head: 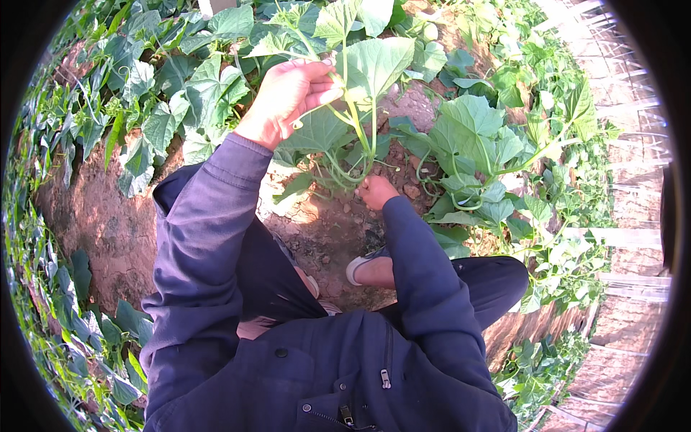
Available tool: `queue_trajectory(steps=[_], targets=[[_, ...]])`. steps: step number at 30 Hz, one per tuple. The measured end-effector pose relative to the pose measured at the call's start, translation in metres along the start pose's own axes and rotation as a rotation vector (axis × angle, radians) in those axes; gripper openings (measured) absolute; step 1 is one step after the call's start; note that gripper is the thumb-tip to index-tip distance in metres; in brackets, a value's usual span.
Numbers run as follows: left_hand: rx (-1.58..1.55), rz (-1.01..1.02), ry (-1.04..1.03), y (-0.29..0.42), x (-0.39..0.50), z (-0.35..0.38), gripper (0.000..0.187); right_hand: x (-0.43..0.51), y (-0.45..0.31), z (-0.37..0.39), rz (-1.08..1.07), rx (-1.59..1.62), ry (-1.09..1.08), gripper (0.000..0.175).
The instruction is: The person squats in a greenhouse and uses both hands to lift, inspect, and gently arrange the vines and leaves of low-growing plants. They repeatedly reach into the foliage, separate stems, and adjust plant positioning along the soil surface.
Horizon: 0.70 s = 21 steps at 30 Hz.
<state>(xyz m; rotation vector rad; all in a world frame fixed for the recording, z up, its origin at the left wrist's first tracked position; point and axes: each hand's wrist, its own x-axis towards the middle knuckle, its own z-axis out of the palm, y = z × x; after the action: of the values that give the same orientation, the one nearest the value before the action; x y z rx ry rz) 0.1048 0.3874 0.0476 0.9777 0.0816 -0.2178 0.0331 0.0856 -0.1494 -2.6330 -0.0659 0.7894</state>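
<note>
My left hand pinches the upper stem of a leafy cucurbit vine, thumb and fingers closed around it. The stem rises past the hand to broad lobed leaves and a young shoot tip. Below, it bends in a curve close to the soil. My right hand is curled at that low bend, its fingertips against or just beside the stem. Whether it grips the stem or a tendril is hidden by the fingers. A thin curled tendril sticks out below my left hand.
Dry, cracked soil with small clods lies between my shoes. Dense vines spread to the left, and another leafy vine sprawls on the right. Along the far right runs a bright wall with pale bars. My bent knees flank the plant.
</note>
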Motion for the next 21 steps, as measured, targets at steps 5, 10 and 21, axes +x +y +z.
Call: queue_trajectory(steps=[5, 10, 21], targets=[[-0.028, 0.035, -0.012, 0.002, 0.004, -0.006, 0.024, -0.006, 0.017, 0.019, 0.257, 0.487, 0.118, 0.019], [-0.017, 0.030, 0.002, 0.003, 0.005, -0.003, 0.024, 0.007, 0.017, 0.052, -0.083, 0.729, 0.406, 0.018], [-0.006, 0.018, 0.006, 0.006, 0.000, -0.011, 0.022, 0.000, -0.009, 0.050, 0.445, 1.405, 0.038, 0.020]])
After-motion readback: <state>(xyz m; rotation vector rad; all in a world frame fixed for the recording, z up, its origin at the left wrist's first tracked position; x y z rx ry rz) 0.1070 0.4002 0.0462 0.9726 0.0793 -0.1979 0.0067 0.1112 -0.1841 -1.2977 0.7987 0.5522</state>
